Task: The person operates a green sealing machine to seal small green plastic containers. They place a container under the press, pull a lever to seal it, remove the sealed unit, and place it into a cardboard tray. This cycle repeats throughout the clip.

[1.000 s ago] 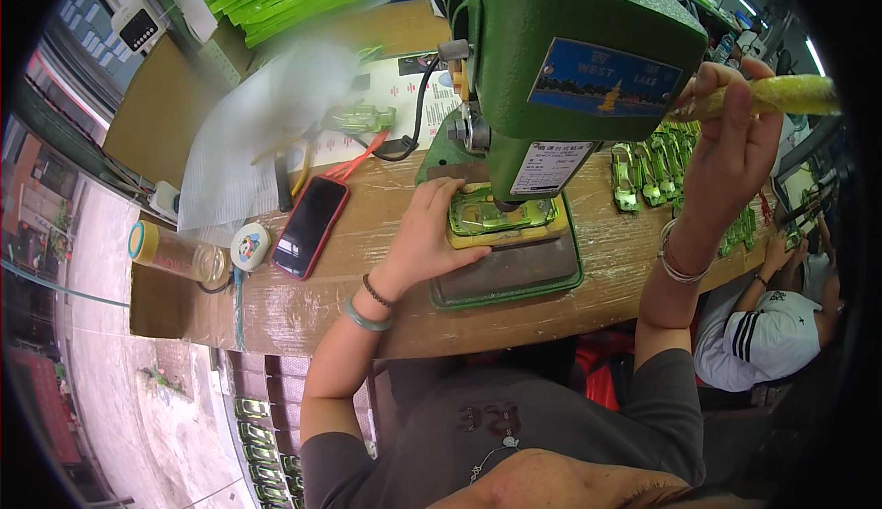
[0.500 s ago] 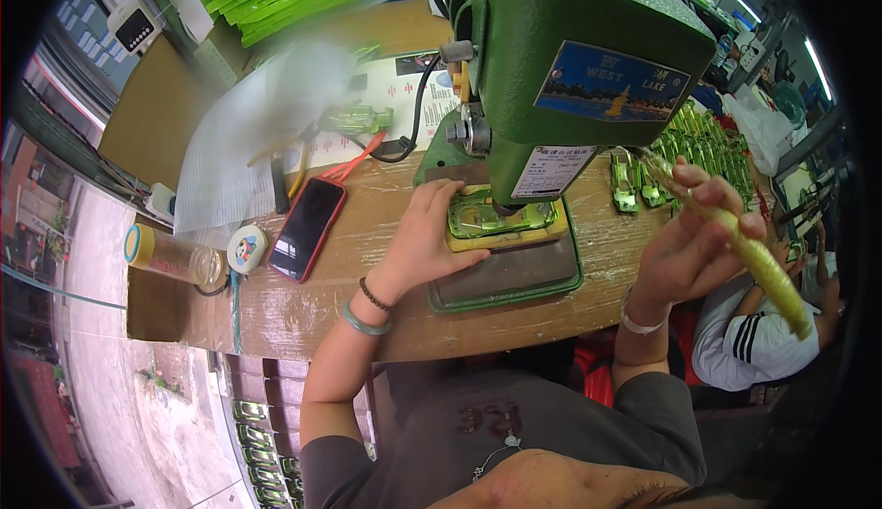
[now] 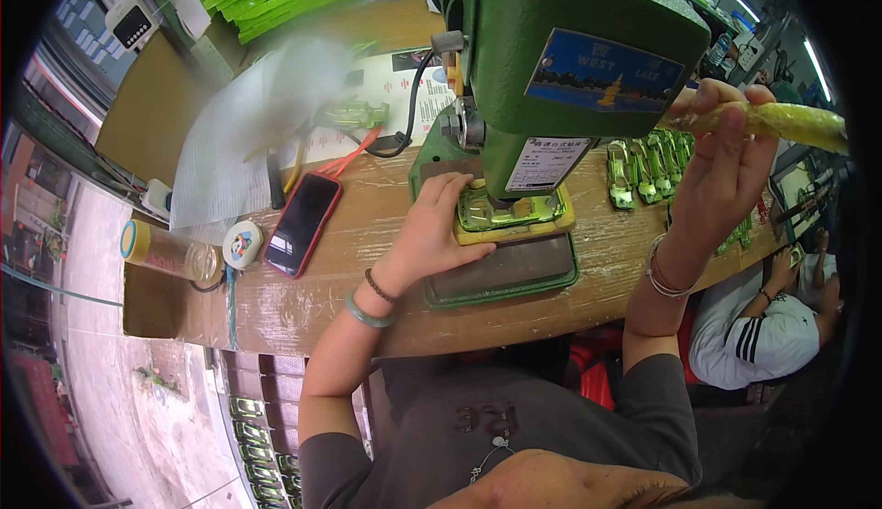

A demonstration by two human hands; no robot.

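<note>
A green bench drill press point(image 3: 588, 68) stands before me. On its base plate point(image 3: 496, 275) lies a yellow block point(image 3: 514, 232) carrying a clear green plastic part point(image 3: 505, 211), shaped like a toy car shell. My left hand point(image 3: 436, 233) grips the left end of the block and part, thumb along the near side and fingers behind. The drill head comes down over the part; the tip is hidden. My right hand point(image 3: 726, 155) is closed around the press's yellow-wrapped lever point(image 3: 790, 123), which points right, nearly level.
Many similar green parts point(image 3: 643, 169) stand in rows right of the press. On the left are a phone point(image 3: 303, 224), a round white case point(image 3: 243, 244), a bottle point(image 3: 170, 252), pliers point(image 3: 296, 169) and a plastic sheet point(image 3: 230, 160). A co-worker's white sleeve point(image 3: 772, 339) shows at right.
My right hand has moved up with the lever, which has swung from slanting down to nearly level. My left hand stays at the block; the view has shifted slightly.
</note>
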